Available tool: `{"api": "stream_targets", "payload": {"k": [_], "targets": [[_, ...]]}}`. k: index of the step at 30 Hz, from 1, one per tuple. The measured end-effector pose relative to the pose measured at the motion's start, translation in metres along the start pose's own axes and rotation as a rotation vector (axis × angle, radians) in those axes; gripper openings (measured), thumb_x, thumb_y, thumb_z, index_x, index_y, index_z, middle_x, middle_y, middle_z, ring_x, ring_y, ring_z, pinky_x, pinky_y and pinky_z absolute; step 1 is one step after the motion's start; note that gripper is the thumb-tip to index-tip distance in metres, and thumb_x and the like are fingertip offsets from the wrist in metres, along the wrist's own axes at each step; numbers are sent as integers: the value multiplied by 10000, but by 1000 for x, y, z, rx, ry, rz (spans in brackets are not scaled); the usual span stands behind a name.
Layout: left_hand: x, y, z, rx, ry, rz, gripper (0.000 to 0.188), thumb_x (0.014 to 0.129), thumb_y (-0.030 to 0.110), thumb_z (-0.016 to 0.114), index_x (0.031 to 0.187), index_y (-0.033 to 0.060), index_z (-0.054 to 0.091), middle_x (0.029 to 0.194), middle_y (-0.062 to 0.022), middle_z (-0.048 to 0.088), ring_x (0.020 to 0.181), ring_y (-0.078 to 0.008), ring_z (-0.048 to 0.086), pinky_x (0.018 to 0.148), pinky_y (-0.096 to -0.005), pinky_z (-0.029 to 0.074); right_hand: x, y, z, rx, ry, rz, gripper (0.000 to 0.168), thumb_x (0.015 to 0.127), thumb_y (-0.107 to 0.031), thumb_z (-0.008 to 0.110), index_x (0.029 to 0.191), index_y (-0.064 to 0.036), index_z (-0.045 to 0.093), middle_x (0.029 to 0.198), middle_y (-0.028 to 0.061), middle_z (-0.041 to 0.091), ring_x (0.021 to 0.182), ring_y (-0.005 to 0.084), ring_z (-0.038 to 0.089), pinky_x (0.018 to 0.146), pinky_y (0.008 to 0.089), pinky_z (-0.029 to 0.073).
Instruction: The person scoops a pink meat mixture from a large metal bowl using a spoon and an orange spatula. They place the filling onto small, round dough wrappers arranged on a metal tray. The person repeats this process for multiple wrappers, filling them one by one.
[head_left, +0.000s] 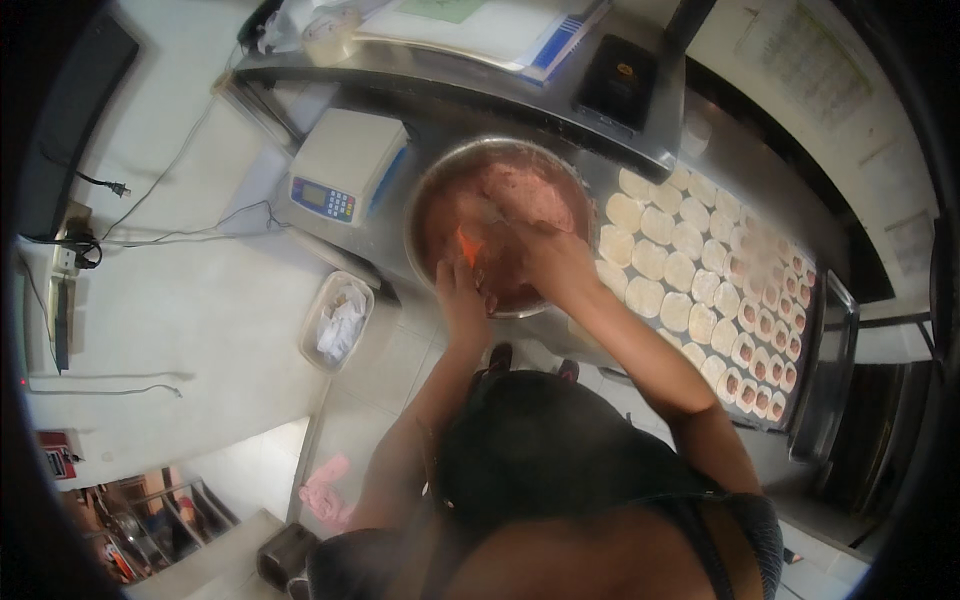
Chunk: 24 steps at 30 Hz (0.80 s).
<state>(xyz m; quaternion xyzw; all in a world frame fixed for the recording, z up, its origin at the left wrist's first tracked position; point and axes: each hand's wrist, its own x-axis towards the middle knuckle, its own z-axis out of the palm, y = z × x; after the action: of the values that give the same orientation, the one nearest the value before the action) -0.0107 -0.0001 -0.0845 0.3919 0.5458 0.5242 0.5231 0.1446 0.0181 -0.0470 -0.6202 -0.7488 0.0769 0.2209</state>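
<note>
A round metal bowl (587, 176) holding pink ground meat (529, 191) stands on the steel counter. My left hand (459, 289) is at the bowl's near left edge, its fingers beside an orange piece (471, 246), perhaps a tool or scraper; whether they grip it is unclear. My right hand (551, 259) reaches over the near right rim with its fingers down by the meat, partly blurred and hidden. To the right, rows of flat round dough wrappers (677, 271) lie on the counter, and those at the far right bear small portions of meat filling (759, 369).
A digital scale (345, 165) stands left of the bowl. Above, a metal shelf (450, 79) holds papers and a black box (617, 79). A plastic bin (337, 322) with white contents sits at lower left. A metal tray (829, 367) stands at the far right.
</note>
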Motion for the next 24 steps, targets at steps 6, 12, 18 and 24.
{"api": "stream_targets", "payload": {"k": [6,12,18,24], "targets": [[-5,37,-44,263,-123,30,181,952,203,452,961,27,493,805,-158,557,715,-230,539,648,-354,445,1,16,-39,13,24,-45,391,758,-56,601,1133,-154,649,899,116,638,706,325,645,612,420,534],[16,43,-34,500,-316,147,237,950,183,454,1052,-16,529,898,-223,566,859,-384,560,802,-390,439,-34,26,-76,9,104,-110,493,684,15,600,1130,-186,663,818,71,606,664,290,623,566,398,523],[14,53,-2,608,-539,419,208,944,163,464,1038,-5,541,889,-212,581,854,-376,573,778,-411,439,-54,40,-76,-1,83,-86,377,796,14,563,1136,-122,653,782,74,604,613,266,596,545,385,483],[1,51,39,433,-632,27,189,955,190,463,968,24,552,732,-83,558,630,-194,536,583,-315,416,-98,86,-83,969,-203,588,184,914,-76,549,1056,-47,663,723,38,632,600,88,462,556,260,407]]}}
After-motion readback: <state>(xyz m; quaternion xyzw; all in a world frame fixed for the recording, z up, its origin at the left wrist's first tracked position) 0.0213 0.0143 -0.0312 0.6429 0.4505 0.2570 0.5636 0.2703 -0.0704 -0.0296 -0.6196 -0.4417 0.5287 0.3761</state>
